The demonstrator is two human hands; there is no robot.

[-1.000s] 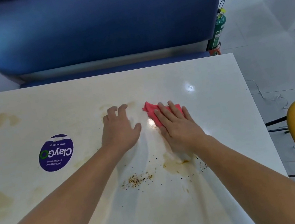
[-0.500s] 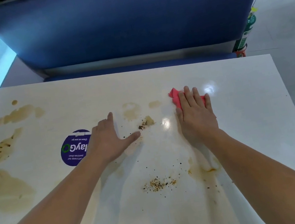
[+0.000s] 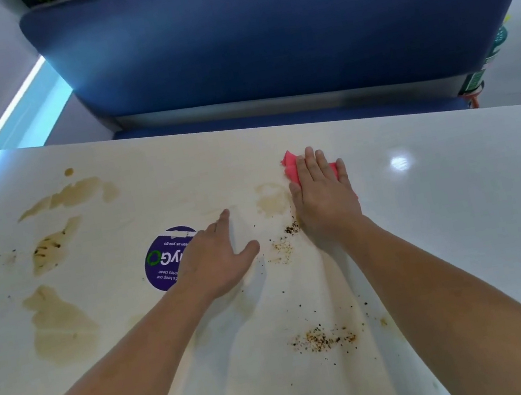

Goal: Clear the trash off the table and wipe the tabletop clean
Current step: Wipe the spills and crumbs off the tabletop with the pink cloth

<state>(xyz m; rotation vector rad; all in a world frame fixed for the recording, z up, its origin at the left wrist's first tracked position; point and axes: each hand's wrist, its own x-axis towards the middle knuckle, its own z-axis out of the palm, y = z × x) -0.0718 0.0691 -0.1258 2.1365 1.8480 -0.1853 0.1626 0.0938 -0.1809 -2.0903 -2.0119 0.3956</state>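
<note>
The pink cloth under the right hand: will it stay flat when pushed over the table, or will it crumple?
Probably floppy: the pink cloth shows folds and a peaked corner beyond the right hand. It likely slides easily, since the tabletop looks glossy. The flat palm pressing it should limit bunching.

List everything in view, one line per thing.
table: one, white, fills foreground
cloth: one, pink, under right hand
sticker: one, purple, table centre, partly under left hand
stains: several, brown, mostly table's left side
crumbs: scattered patches, brown-black, between the arms
bench: one, blue, behind table
canister: one, green, past bench's right end, mostly hidden
left hand: one, flat on table, covering sticker's edge
right hand: one, flat on cloth
</note>
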